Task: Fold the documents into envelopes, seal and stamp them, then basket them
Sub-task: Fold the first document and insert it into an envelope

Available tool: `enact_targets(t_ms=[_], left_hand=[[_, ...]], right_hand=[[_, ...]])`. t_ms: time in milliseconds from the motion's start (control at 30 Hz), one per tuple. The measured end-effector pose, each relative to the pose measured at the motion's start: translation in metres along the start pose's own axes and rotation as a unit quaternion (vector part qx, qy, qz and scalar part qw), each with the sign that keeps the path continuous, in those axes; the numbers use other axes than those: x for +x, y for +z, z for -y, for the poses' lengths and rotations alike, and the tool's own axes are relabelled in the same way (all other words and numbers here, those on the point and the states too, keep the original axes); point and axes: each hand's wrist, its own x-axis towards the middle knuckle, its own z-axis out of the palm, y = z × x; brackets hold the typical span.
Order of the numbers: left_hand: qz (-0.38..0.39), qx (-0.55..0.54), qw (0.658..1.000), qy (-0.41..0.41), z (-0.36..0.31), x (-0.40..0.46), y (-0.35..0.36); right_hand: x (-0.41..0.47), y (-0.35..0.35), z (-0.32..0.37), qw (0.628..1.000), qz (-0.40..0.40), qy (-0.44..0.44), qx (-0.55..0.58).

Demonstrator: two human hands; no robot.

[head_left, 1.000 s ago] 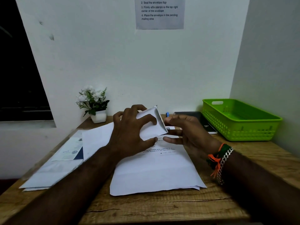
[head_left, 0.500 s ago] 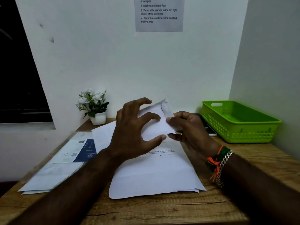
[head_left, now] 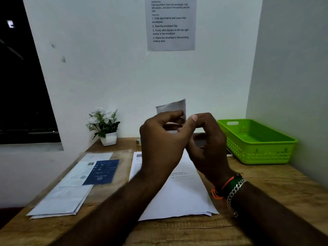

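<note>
My left hand [head_left: 163,141] and my right hand [head_left: 207,144] are raised together above the desk. Between them they hold a white envelope [head_left: 173,107] upright; only its top shows above my fingers. My left fingers curl round it and my right thumb and fingers pinch its right side. Under my hands a stack of white documents [head_left: 181,196] lies on the wooden desk [head_left: 266,192]. The green basket [head_left: 255,141] stands at the back right.
A pile of envelopes and a blue-and-white printed sheet [head_left: 92,173] lie at the left. A small potted plant [head_left: 104,126] stands by the wall. A dark flat thing lies behind my right hand. An instruction sheet [head_left: 171,23] hangs on the wall.
Both hands have lifted the envelope up from over the documents and turned it upright. The view has tilted down a little.
</note>
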Motion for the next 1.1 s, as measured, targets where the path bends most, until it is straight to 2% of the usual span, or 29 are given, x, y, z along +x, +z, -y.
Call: enact_targets(t_ms=[133,200,267,333,400,467,500,533,567,633,767,833,967,1100], left_hand=[[-0.035,-0.036,0.997,-0.051,0.005,0.005,-0.009],[-0.071,-0.046,0.994,-0.075,0.012,0.014,-0.019],[-0.085,-0.090,0.984,-0.125,0.019,0.023,-0.032],[-0.074,-0.163,0.963,-0.203,0.026,0.031,-0.048],[-0.052,-0.233,0.925,-0.297,0.038,0.040,-0.066],[-0.005,-0.290,0.871,-0.396,0.054,0.049,-0.086],[0.014,-0.306,0.845,-0.439,0.063,0.052,-0.095],[0.021,-0.310,0.825,-0.471,0.071,0.054,-0.104],[0.017,-0.302,0.817,-0.491,0.081,0.054,-0.111],[0.006,-0.267,0.822,-0.503,0.097,0.053,-0.123],[-0.024,-0.095,0.876,-0.471,0.122,0.048,-0.140],[-0.046,-0.045,0.886,-0.459,0.130,0.046,-0.145],[-0.059,-0.029,0.892,-0.447,0.133,0.041,-0.137],[-0.073,-0.024,0.896,-0.437,0.143,0.038,-0.130]], right_hand=[[-0.003,0.001,-0.005,0.994,0.098,-0.031,-0.045],[-0.003,0.000,-0.007,0.993,0.110,-0.011,-0.050],[0.000,-0.001,-0.017,0.996,0.043,0.057,-0.055],[0.000,-0.003,-0.039,0.981,-0.045,0.179,-0.064],[0.002,-0.009,-0.062,0.928,-0.084,0.362,0.017],[0.002,-0.018,-0.075,0.832,-0.065,0.525,0.167],[-0.001,-0.022,-0.076,0.784,-0.032,0.580,0.217],[-0.004,-0.025,-0.077,0.754,0.001,0.611,0.240],[-0.008,-0.025,-0.078,0.745,0.022,0.621,0.242],[-0.013,-0.022,-0.080,0.757,0.041,0.613,0.221],[-0.023,-0.011,-0.084,0.759,0.086,0.609,0.217],[-0.027,-0.007,-0.086,0.758,0.116,0.605,0.215],[-0.035,0.002,-0.085,0.779,0.173,0.573,0.187],[-0.034,0.008,-0.084,0.801,0.134,0.563,0.150]])
